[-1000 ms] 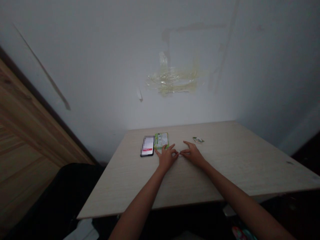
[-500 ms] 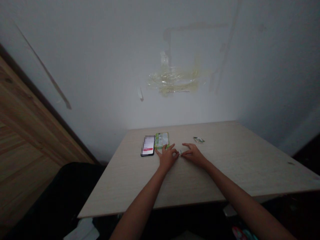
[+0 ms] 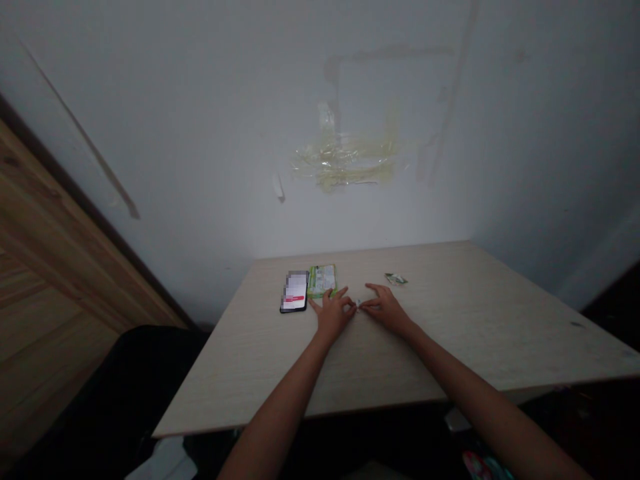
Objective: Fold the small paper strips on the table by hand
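Between my two hands, just above or on the table, is a tiny whitish piece point(image 3: 358, 304), too small to name. My left hand point(image 3: 334, 315) pinches it from the left with thumb and forefinger, the other fingers spread. From the right, the fingertips of my right hand point(image 3: 387, 309) close on the same piece, with one finger raised away. A green and white packet point(image 3: 323, 279) lies flat just beyond my left fingers. Left of that packet rests a smartphone point(image 3: 295, 292) with its screen lit. A small torn green and white wrapper point(image 3: 396, 279) lies beyond my right hand.
The pale wooden table point(image 3: 480, 320) reaches back to a grey wall point(image 3: 210, 133) with peeling clear tape point(image 3: 345, 160). A wooden panel point(image 3: 60, 233) stands at the left, beside a dark object point(image 3: 145, 373). A small dark mark point(image 3: 577, 324) shows near the table's right edge.
The view has shifted slightly. My two hands stay close together over the tiny piece, their fingertips a little nearer each other. The packet, phone and wrapper keep their places on the table.
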Demonstrator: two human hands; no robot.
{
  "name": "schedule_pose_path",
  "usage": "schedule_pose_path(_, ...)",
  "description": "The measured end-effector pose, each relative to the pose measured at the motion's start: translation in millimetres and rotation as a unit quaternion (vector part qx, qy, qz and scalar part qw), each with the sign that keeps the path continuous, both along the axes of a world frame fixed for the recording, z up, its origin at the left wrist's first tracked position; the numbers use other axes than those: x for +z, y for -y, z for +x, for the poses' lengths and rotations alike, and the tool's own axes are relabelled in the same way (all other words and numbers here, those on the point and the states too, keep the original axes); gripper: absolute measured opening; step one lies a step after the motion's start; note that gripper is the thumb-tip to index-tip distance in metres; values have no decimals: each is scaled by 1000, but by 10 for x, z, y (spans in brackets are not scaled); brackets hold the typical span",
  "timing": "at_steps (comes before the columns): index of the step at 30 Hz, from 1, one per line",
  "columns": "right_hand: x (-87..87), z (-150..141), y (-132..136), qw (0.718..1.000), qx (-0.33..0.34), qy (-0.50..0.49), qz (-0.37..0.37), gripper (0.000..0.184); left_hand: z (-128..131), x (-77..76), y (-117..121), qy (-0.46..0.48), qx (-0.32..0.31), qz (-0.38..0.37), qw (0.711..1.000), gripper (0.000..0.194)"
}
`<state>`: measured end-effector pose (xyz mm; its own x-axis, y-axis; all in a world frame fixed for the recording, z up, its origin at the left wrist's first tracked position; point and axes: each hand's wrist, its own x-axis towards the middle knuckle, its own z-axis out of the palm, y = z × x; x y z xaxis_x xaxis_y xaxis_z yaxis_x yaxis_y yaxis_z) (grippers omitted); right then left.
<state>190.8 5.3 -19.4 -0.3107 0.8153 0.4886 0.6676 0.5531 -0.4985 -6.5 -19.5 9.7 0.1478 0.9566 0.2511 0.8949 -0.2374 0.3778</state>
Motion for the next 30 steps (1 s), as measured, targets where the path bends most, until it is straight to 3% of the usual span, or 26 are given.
schedule_pose_path(7, -59, 21, -47, 1000, 3, 21, 17, 18, 11, 2, 12, 8, 4, 9, 1000, 12)
schedule_pose_path(12, -93, 59, -67, 1000, -20, 8, 16, 37, 9, -22, 29, 6, 1, 37, 999, 12)
schedule_pose_path(18, -82, 49, -35, 1000, -6, 4, 12, 24, 9, -58, 22, 19, 11, 49, 999, 16)
schedule_pose_path(30, 48, 67, 26, 993, 50, -108, -23, 20, -12, 16, 28, 105, -20, 48, 993, 6)
